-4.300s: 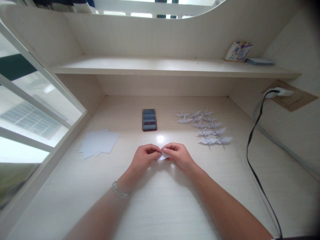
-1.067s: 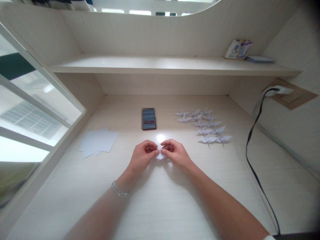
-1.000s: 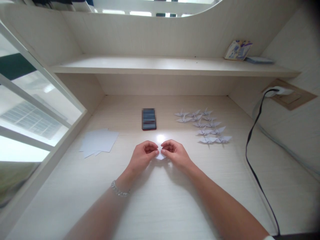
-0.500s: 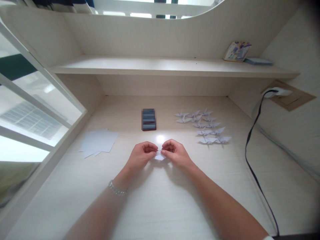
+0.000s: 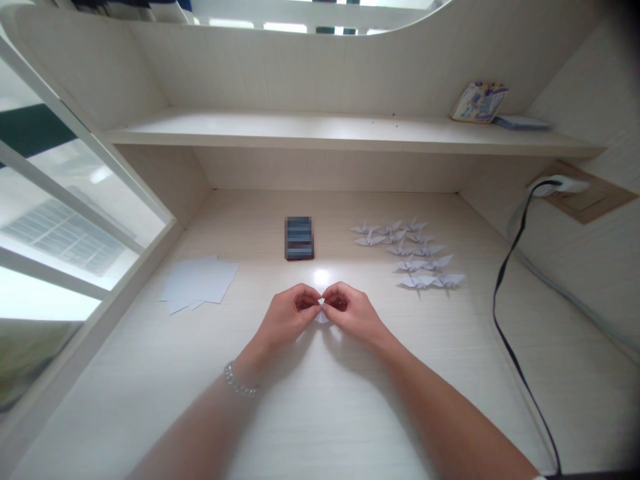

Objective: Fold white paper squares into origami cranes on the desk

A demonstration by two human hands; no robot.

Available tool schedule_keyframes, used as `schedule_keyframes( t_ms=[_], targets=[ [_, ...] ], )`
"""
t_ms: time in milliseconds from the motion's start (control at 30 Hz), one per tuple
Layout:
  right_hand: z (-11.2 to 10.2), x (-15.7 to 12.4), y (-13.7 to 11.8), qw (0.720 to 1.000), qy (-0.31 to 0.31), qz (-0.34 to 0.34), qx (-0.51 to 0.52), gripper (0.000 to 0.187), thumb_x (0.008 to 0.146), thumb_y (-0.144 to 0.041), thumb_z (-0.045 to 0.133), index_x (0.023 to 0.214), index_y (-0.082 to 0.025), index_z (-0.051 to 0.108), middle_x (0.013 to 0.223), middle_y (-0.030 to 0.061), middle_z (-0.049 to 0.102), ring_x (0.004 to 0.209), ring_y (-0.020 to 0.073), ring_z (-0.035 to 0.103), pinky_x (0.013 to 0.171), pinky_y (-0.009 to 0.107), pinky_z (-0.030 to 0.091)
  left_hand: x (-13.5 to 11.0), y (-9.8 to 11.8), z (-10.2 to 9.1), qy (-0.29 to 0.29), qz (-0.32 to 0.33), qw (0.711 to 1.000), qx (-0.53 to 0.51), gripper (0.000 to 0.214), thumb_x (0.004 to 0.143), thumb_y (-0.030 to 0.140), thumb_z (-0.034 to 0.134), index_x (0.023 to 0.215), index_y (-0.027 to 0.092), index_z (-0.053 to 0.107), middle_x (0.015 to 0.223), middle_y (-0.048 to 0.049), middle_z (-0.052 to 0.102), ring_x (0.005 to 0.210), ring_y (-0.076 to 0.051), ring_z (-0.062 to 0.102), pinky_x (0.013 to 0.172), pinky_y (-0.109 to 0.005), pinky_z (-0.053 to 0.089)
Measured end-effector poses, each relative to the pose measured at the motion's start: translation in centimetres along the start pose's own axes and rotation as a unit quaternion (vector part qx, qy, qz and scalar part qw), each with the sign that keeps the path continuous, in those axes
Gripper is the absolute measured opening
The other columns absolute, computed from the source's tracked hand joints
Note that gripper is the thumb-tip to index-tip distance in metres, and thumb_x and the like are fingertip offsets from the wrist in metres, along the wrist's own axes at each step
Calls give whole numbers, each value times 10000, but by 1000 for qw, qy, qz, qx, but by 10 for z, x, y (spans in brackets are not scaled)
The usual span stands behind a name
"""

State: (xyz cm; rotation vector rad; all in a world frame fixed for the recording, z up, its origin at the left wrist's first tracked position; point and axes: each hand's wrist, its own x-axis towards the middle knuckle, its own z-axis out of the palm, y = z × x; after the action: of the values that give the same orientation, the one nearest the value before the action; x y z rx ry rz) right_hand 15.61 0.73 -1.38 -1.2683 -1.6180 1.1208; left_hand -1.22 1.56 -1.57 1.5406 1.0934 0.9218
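A small piece of folded white paper [image 5: 321, 315] is pinched between my two hands just above the desk, mostly covered by the fingers. My left hand [image 5: 294, 310] is closed on its left side, thumb against fingertips. From the right, my right hand [image 5: 351, 308] grips it in a similar pinch. The fingertips of both hands nearly touch at the paper. Several folded white paper cranes [image 5: 417, 252] stand in rows to the right, beyond my right hand. Over on the left lies a loose pile of white paper sheets [image 5: 203, 280].
A dark rectangular object [image 5: 299, 238], blurred out, lies on the desk [image 5: 320, 407] beyond my hands. A black cable [image 5: 501, 287] runs from the wall socket [image 5: 583, 192] down the right side. The shelf [image 5: 280, 127] above holds a colourful packet [image 5: 480, 102]. Glass panes flank the left.
My fingertips have drawn closer together over the paper, hiding more of it. The cranes and the sheets have stayed in place; the whole view has shifted slightly.
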Motion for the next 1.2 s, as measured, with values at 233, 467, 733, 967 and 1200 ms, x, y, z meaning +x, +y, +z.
schedule_keyframes(
  t_ms=[233, 467, 733, 967, 1200],
  targets=[
    [-1, 2, -6, 998, -12, 55, 32, 116, 643, -140, 558, 752, -170, 584, 665, -14, 581, 609, 115, 530, 537, 222, 402, 3, 0, -3, -6, -22, 1000, -16, 126, 700, 158, 633, 820, 158, 595, 778, -41, 655, 722, -146, 622, 665, -262, 493],
    [-6, 7, -2, 991, -39, 89, 97, 169, 597, -127, 558, 755, -149, 611, 622, -10, 585, 551, 106, 516, 483, 210, 365, 4, 2, -8, -7, -55, 997, -46, 153, 659, 183, 670, 786, 144, 594, 743, -40, 647, 682, -141, 613, 637, -262, 491],
    [-9, 6, 3, 985, -38, 90, 143, 305, 615, -69, 500, 876, -160, 629, 787, 45, 668, 726, 161, 622, 607, 253, 465, 5, 2, -12, 1, -64, 997, -47, 159, 649, 207, 680, 773, 146, 603, 750, -46, 656, 688, -154, 621, 638, -270, 489],
    [-6, 6, 7, 987, -21, 65, 143, 188, 668, -194, 627, 852, -163, 603, 704, 13, 613, 651, 139, 576, 577, 254, 449, 6, 3, -13, 11, -74, 995, -63, 147, 641, 129, 641, 784, 142, 608, 758, -46, 662, 706, -150, 622, 650, -260, 481],
    [-7, 5, 4, 989, -10, 65, 131, 170, 660, -184, 625, 826, -165, 597, 683, -1, 602, 632, 130, 560, 562, 245, 419, 5, 4, -10, 13, -67, 996, -56, 155, 679, 168, 612, 832, 147, 625, 778, -54, 675, 721, -158, 627, 658, -265, 480]
  ],
)
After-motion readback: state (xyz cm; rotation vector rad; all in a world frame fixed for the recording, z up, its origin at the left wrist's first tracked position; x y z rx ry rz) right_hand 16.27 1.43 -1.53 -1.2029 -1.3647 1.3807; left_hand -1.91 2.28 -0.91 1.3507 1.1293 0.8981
